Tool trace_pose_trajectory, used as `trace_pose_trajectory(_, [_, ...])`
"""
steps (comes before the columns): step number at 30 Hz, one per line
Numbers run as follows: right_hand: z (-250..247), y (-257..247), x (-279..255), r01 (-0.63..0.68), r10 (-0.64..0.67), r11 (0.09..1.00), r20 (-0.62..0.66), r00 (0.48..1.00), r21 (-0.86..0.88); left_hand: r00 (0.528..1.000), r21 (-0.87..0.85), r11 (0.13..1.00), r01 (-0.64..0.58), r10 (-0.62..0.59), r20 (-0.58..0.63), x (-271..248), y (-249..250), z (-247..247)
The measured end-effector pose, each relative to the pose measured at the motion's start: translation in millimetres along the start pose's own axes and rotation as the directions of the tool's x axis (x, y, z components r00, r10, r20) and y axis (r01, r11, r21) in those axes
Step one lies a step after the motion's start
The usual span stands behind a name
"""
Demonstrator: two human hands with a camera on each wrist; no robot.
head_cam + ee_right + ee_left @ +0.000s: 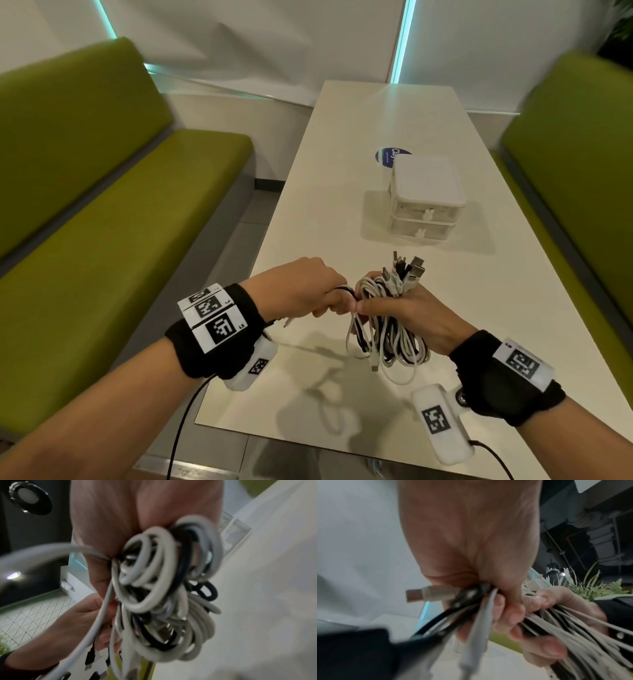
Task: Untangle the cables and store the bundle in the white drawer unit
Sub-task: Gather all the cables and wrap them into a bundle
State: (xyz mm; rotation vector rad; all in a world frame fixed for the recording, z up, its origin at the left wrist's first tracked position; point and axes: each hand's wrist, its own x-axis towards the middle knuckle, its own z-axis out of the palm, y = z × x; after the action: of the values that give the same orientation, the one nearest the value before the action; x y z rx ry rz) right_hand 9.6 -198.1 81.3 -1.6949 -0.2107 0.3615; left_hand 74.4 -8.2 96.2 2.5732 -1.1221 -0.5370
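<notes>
Nearest the camera, both forearms reach in over the near edge of the long white table [342, 144], each wrist wrapped in a black band carrying printed markers. The right hand [407, 318] holds the cable bundle [387, 329] just above the tabletop, fingers curled round a thick coil of white and black cables; the loops hang below the fist and the connector plugs [407, 269] stick up past the knuckles. The left hand [301, 287], touching the right at the thumbs, pinches a few black and white strands [471, 609] pulled from the same bundle, a white plug [433, 593] jutting beside its thumb in the left wrist view. Bare tabletop lies beneath the hands and between them and the white drawer unit [426, 202], which stands farther along, nearer the right edge, both stacked drawers closed. A blue round sticker [387, 156] shows just behind it. Green benches [113, 205] run along both long sides, the left one across a strip of floor.
</notes>
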Motion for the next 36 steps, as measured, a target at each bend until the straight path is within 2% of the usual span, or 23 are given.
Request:
trace_pose_trajectory(4, [0, 4, 0, -0.059, 0.058, 0.994, 0.02, 0.998, 0.096, 0.997, 0.09, 0.996, 0.026, -0.02, -0.073, 1, -4, 1])
trace_pose_trajectory(7, [1, 4, 2, -0.095, 0.088, 0.987, 0.057, 0.994, 0.129, 0.985, 0.196, 0.981, 0.016, 0.018, -0.169, 3, -8, 1])
trace_pose_trajectory(9, [1, 5, 4, -0.144, 0.132, 0.977, 0.086, 0.988, 0.155, 0.982, 0.202, 0.979, 0.008, 0.03, -0.187, 4, -9, 0])
trace_pose_trajectory(11, [0, 4, 5, -0.141, 0.128, 0.984, 0.117, 0.985, 0.113, 0.983, 0.144, 0.99, -0.004, 0.03, -0.18, 6, -9, 0])
trace_pose_trajectory(14, [2, -5, 6, -0.082, 0.087, 0.996, 0.116, 0.989, -0.044, 0.985, 0.054, 0.999, -0.009, 0.018, -0.17, 8, -8, -1])
trace_pose_trajectory(17, [2, -8, 10, -0.036, 0.051, 0.975, 0.065, 0.997, -0.219, 0.99, -0.086, 0.996, 0.032, -0.043, -0.135, 8, -7, 0])
trace_pose_trajectory(20, [2, -4, 13, -0.017, 0.015, 0.936, -0.007, 1.0, -0.352, 0.992, -0.305, 0.947, 0.098, -0.118, -0.048, 4, -11, 1])
trace_pose_trajectory(22, [0, -1, 15, -0.023, -0.03, 0.942, -0.151, 0.988, -0.336, 0.989, -0.388, 0.911, 0.138, -0.148, 0.006, 0, -17, 3])
trace_pose_trajectory(24, [-2, 0, 18, -0.022, -0.054, 0.963, -0.271, 0.961, -0.27, 0.986, -0.396, 0.905, 0.158, -0.169, 0.008, -2, -21, 6])
trace_pose_trajectory(26, [-3, 1, 21, -0.016, -0.054, 0.978, -0.331, 0.942, -0.206, 0.984, -0.409, 0.9, 0.148, -0.176, -0.031, -2, -20, 12])
trace_pose_trajectory(30, [-1, 3, 23, -0.004, -0.049, 0.991, -0.392, 0.919, -0.134, 0.965, -0.567, 0.821, 0.06, -0.194, -0.179, -2, -10, 24])
trace_pose_trajectory(33, [-1, 3, 22, 0.018, -0.052, 0.996, -0.396, 0.917, -0.09, 0.939, -0.523, 0.851, 0.035, -0.207, -0.274, 1, -4, 31])
trace_pose_trajectory(36, [-1, 4, 20, 0.017, -0.042, 0.997, -0.37, 0.928, -0.072, 0.923, -0.547, 0.837, 0.033, -0.235, -0.304, 2, -2, 37])
